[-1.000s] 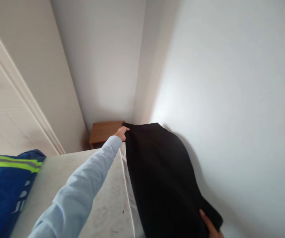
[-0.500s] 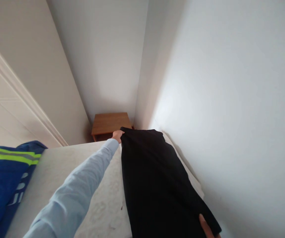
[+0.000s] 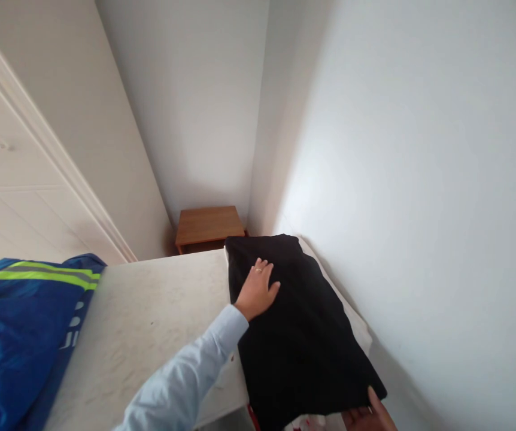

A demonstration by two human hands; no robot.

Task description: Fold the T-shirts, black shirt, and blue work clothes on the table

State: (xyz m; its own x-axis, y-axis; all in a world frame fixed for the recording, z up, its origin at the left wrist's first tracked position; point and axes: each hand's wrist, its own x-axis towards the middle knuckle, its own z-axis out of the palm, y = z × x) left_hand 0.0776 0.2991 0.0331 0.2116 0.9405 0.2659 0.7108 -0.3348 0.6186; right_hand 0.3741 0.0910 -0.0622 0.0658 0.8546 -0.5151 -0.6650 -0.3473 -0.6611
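The only lettering I have is on the blue garment (image 3: 20, 335) at the left of the mattress (image 3: 150, 317): a few white characters along its edge, cut off too much for me to read, below bands of bright yellow and grey. On the black cloth (image 3: 294, 329) I make out no label. It is plain and matte, spread nearly flat with soft ripples, and lies along the mattress's right side by the wall, one end at the far right corner, the other past the near edge. A strip of white layer (image 3: 361, 332) shows from under it on the wall side. My left hand (image 3: 258, 290) rests on the cloth, fingers loosely spread, gripping nothing. My right hand (image 3: 372, 416) pinches the near right corner, thumb on top, fingers underneath.
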